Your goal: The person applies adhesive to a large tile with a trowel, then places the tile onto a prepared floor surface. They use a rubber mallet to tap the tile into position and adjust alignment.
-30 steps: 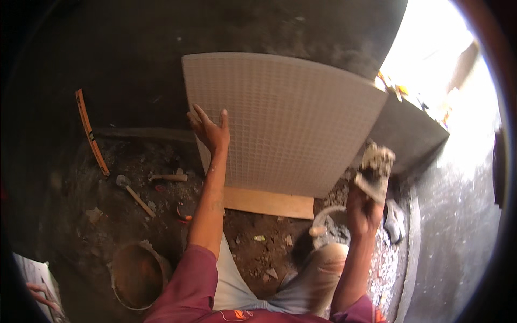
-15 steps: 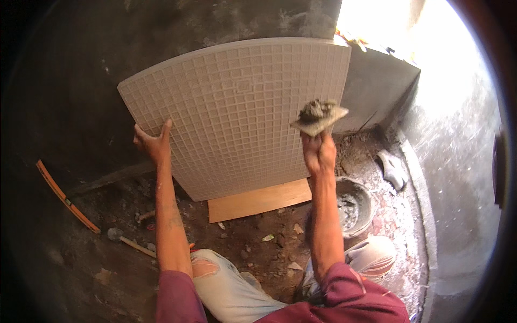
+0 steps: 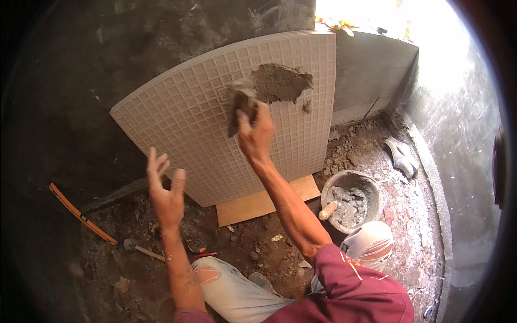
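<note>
A large grey tile [image 3: 199, 124] with a gridded back leans against the dark wall, standing on a tan board [image 3: 258, 205]. My right hand [image 3: 254, 134] grips a trowel [image 3: 240, 102] and presses it against the tile's upper part. A patch of wet grey mortar [image 3: 280, 82] sticks to the tile just right of the trowel. My left hand [image 3: 166, 194] hovers in front of the tile's lower left edge with fingers spread, holding nothing and not touching the tile.
A bucket of mortar [image 3: 350, 200] with a wooden handle in it stands at the right. A orange level [image 3: 81, 214] and a hammer [image 3: 141, 248] lie on the rubble-strewn floor at the left. A sandal [image 3: 401, 156] lies by the right wall.
My right hand brought the loaded trowel onto the tile and left a mortar patch there. My left hand came off the tile's edge and now hangs free.
</note>
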`<act>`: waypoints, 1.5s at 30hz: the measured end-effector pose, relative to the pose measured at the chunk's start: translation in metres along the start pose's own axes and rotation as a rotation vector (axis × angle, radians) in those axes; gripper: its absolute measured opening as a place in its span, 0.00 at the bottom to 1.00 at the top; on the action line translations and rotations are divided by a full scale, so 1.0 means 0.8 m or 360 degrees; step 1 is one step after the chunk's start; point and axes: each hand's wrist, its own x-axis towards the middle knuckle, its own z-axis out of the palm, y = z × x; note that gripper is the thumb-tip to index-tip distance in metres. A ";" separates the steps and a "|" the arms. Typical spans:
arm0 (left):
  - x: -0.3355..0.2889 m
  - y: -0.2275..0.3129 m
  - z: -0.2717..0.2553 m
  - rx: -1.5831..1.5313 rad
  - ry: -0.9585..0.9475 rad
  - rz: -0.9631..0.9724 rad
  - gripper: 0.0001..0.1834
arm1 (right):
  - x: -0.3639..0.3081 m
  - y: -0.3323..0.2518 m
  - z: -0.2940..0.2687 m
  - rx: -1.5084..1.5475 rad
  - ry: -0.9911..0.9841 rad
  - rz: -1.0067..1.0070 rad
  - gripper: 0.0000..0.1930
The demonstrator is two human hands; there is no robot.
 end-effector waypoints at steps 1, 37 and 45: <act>0.000 0.006 0.001 0.0040 -0.0013 -0.0115 0.42 | 0.000 0.011 -0.010 0.0069 0.0064 -0.0054 0.17; -0.140 -0.082 0.162 0.0458 -0.1786 -0.0234 0.34 | -0.047 -0.017 0.067 -0.0580 0.0085 -0.0855 0.12; -0.140 -0.094 0.176 0.0205 -0.1686 -0.0186 0.30 | -0.020 -0.073 0.164 -0.0586 0.0236 -0.1095 0.17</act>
